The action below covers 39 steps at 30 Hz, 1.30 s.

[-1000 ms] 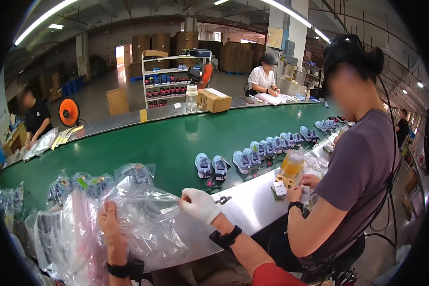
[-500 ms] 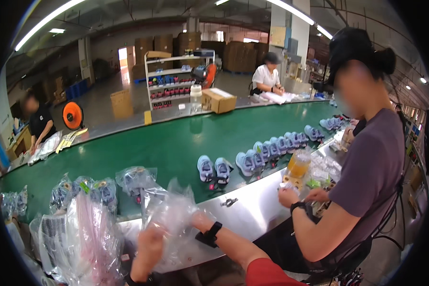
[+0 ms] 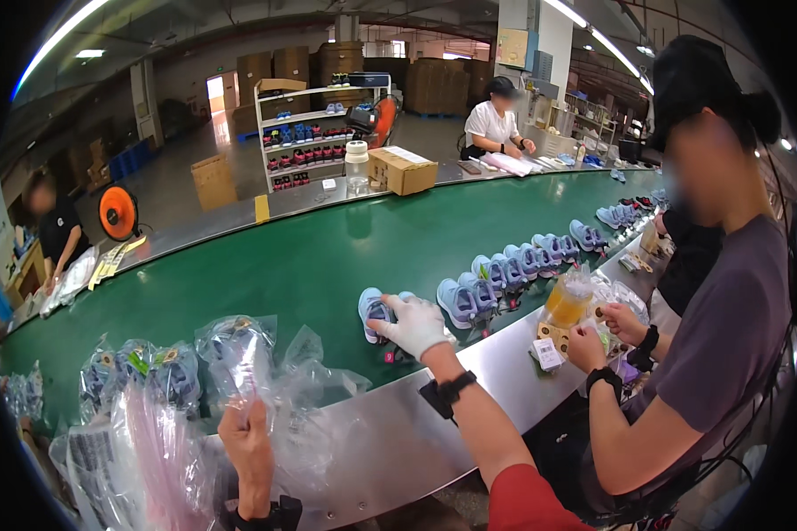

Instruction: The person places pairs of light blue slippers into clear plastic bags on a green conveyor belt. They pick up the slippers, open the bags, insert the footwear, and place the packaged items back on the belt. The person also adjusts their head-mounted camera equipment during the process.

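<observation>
My left hand [image 3: 248, 442], bare and closed, grips a clear plastic bag [image 3: 319, 420] that spreads to its right over the metal edge. My right hand [image 3: 413, 327] wears a white glove and reaches over a pair of light blue sneakers [image 3: 372, 311] on the green belt. Its thumb and fingers are apart and lie on the left shoe; the hand covers most of the right one. Just beyond my left hand stands a bagged pair of sneakers [image 3: 233, 341]. A stack of clear and pinkish plastic bags [image 3: 155, 460] lies left of that hand.
More light blue sneakers [image 3: 496, 274] line the green conveyor belt [image 3: 301, 265] to the right. A co-worker [image 3: 700, 327] at my right handles small parts beside a yellow-filled container [image 3: 568, 299]. Bagged shoes [image 3: 137, 367] stand at left. A cardboard box [image 3: 402, 170] sits across the belt.
My right hand has left the plastic bag and moved forward and right onto the pair of sneakers. My left hand keeps hold of the bag, slightly farther left. The view has shifted slightly.
</observation>
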Available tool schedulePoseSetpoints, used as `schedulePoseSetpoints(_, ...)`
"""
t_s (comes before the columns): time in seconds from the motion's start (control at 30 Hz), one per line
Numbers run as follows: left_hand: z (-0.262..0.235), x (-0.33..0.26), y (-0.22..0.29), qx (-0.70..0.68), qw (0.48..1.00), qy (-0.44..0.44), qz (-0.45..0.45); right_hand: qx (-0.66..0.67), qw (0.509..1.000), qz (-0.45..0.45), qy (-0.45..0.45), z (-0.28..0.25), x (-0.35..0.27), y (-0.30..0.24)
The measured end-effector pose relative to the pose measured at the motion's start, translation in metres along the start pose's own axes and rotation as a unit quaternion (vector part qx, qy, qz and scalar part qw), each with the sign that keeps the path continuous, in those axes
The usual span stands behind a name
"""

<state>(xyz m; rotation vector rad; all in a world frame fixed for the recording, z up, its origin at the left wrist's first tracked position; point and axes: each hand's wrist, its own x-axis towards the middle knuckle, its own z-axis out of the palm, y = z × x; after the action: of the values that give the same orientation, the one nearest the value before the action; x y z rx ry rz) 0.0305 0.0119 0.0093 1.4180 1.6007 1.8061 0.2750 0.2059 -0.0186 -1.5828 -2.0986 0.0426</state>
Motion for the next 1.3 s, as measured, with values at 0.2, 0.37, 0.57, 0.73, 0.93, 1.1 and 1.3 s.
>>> schedulePoseSetpoints(0.2, 0.000, -0.001, -0.007, -0.002, 1.000, -0.010, -0.017, -0.128, 0.976, 0.112, -0.135, 0.069, 0.020, 0.003)
schedulePoseSetpoints(0.37, -0.009, -0.012, -0.004, 0.020, 1.000, -0.017, -0.017, -0.123, 0.990, 0.056, -0.050, 0.099, 0.012, 0.009)
schedulePoseSetpoints(0.57, -0.021, -0.012, 0.009, -0.023, 0.998, 0.001, -0.062, 0.076, 0.994, 0.062, -0.051, 0.055, 0.010, 0.005)
schedulePoseSetpoints(0.73, -0.025, -0.016, 0.003, -0.099, 0.985, 0.046, -0.131, 0.637, 0.766, -0.020, -0.082, -0.018, -0.027, -0.023)
schedulePoseSetpoints(0.93, -0.010, -0.004, 0.020, -0.200, 0.974, 0.040, -0.102, 0.663, 0.723, -0.058, -0.184, -0.088, -0.117, -0.058)
schedulePoseSetpoints(1.1, 0.006, -0.034, 0.017, 0.014, 0.987, -0.055, 0.148, 0.368, 0.894, -0.145, -0.209, -0.047, -0.149, -0.120)
schedulePoseSetpoints(1.3, 0.024, 0.006, 0.060, 0.059, 0.996, -0.041, 0.060, -0.112, 0.892, -0.407, -0.158, -0.045, -0.162, -0.153)
